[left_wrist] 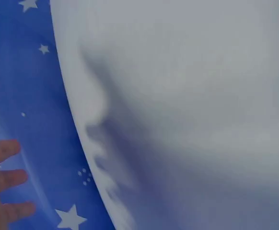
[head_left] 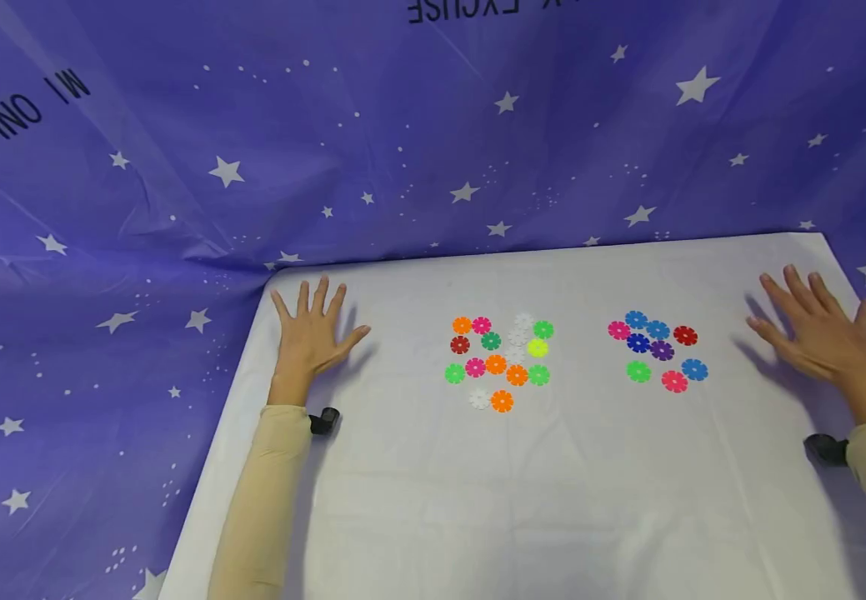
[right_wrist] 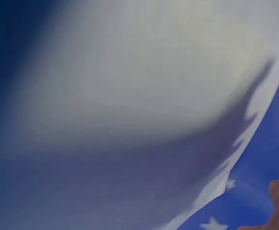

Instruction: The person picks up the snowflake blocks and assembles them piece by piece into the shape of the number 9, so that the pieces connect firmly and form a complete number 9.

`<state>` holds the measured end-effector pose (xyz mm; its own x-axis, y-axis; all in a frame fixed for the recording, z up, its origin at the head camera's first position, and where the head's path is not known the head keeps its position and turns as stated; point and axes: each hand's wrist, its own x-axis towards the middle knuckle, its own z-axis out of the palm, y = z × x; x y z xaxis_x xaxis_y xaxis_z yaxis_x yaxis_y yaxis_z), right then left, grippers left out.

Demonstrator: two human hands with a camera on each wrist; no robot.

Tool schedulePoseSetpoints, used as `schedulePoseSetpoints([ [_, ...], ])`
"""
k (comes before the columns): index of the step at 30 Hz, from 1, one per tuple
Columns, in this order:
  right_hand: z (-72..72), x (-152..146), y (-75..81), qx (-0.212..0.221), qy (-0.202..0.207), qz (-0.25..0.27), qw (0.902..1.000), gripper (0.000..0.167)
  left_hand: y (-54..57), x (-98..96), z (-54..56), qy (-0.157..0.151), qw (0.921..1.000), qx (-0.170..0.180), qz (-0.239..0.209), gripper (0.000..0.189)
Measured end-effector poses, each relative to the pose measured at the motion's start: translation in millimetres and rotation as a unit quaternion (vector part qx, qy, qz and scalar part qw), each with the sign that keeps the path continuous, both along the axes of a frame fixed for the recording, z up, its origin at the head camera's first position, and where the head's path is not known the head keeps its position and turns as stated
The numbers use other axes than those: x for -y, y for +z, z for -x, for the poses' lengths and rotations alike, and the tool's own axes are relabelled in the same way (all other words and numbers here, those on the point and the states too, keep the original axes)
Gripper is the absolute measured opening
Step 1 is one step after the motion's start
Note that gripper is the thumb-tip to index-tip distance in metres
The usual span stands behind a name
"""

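Observation:
Two groups of flat, notched plastic discs lie on a white-covered table (head_left: 553, 500). The left group mixes colours, among them an orange disc (head_left: 503, 401), a yellow disc (head_left: 538, 347) and several white ones that overlap. In the right group are a purple disc (head_left: 662, 350), a green disc (head_left: 638, 372) and several blue, pink and red ones. Left of the discs, my left hand (head_left: 308, 337) is held with fingers spread and straight, holding nothing. My right hand (head_left: 823, 333) is spread the same way on the far right, apart from the discs. Both cast shadows on the cloth.
A purple-blue sheet (head_left: 402, 150) with white stars and dark lettering rises behind the table and hangs along its left side. The table's back edge runs just beyond my fingertips. A small black camera (head_left: 325, 421) sits at each wrist.

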<state>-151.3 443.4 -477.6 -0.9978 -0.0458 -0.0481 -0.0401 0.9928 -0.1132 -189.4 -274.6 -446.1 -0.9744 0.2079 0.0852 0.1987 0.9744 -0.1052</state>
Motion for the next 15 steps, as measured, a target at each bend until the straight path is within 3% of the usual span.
schedulePoseSetpoints([
  [4,-10.9,28.3,6.3,-0.024,0.04,0.005,0.9989,0.084,2.8,-13.5,-13.1,-0.025,0.9994,0.005,-0.024,0.093],
  [7,-17.6,63.3,13.5,-0.052,0.097,0.001,0.9939,0.085,5.3,-30.2,-21.5,-0.069,0.9959,0.002,-0.058,0.089],
  [9,-19.8,90.7,17.0,-0.077,0.144,0.005,0.9865,0.084,5.1,-44.3,-26.2,-0.113,0.9898,-0.004,-0.087,0.083],
  [12,-19.1,133.2,17.6,-0.117,0.217,0.029,0.9687,0.083,1.9,-68.6,-31.5,-0.179,0.9746,0.001,-0.135,0.074],
  [15,-16.2,174.0,11.9,-0.139,0.274,0.052,0.9503,0.079,-4.9,-91.9,-35.1,-0.22,0.9605,0.027,-0.169,0.069],
])
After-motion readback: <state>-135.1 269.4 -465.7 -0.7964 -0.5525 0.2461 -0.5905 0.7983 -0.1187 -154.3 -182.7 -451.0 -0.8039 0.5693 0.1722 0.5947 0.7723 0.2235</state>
